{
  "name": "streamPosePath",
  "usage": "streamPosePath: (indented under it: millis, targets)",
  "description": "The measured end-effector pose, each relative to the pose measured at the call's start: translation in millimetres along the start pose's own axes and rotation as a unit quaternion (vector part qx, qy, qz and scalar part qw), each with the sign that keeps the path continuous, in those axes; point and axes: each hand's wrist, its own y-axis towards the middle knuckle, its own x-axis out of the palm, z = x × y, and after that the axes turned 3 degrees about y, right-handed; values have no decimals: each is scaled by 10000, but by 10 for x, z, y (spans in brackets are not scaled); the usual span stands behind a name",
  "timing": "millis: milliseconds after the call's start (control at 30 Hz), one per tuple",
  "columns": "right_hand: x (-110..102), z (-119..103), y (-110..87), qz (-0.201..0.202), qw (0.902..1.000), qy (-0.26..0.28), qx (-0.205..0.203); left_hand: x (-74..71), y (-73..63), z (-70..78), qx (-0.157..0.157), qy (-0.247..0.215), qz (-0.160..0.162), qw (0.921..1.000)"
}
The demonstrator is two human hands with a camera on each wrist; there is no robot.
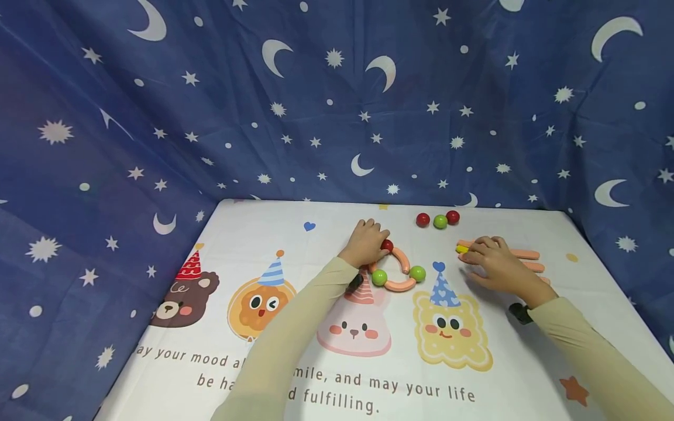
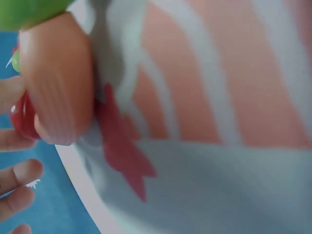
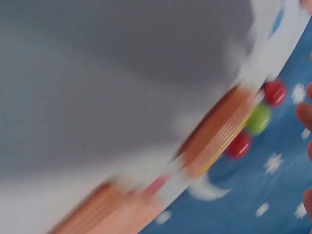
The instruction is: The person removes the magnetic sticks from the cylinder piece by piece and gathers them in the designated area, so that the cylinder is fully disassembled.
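My left hand (image 1: 365, 242) pinches a shiny red ball (image 1: 387, 245) between thumb and forefinger, at the top of a ring. Curved orange sausage-like pieces (image 1: 400, 285) and two green balls (image 1: 418, 273) make up the rest of that ring, its left side partly hidden by the hand. In the left wrist view, thumb and finger meet the red ball (image 2: 22, 117) beside a ribbed orange piece (image 2: 56, 78). Over the straight orange sticks (image 1: 526, 255) hovers my right hand (image 1: 492, 266), its fingers loosely bent. A yellow piece (image 1: 463, 249) shows by its fingertips.
Two red balls and a green ball (image 1: 440, 221) sit in a row near the table's back edge. A white cloth (image 1: 337, 216) printed with cartoon figures and lettering covers the table. Blue star-and-moon curtains (image 1: 316, 105) stand behind and to the left.
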Motion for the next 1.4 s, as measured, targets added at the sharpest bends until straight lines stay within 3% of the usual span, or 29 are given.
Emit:
streamPosePath:
  millis: [200, 367, 700, 900, 1033, 1133, 1233, 1400]
  targets:
    - [117, -286, 373, 154, 9969, 267, -723, -64, 42, 38, 134, 124, -74, 9998]
    - [221, -422, 526, -98, 9948, 205, -997, -79, 86, 84, 393, 306, -127, 9987]
    - [284, -533, 609, -360, 9941, 125, -1019, -67, 158, 122, 305, 444, -160, 9984]
    - [283, -531, 576, -205, 9936, 76, -1111, -68, 156, 124, 75, 418, -61, 9991]
    - [295, -531, 555, -90, 9925, 147, -1213, -105, 66, 141, 60, 372, 268, 9989]
    - [304, -536, 546, -60, 9923, 178, -1225, -173, -63, 201, 301, 228, 464, 9982]
    - [309, -537, 538, -44, 9923, 172, -1223, -251, -220, 290, 642, -28, 353, 9973]
    - [324, -533, 518, -38, 9929, 128, -1182, -284, -436, 400, 1040, -321, -177, 9939]
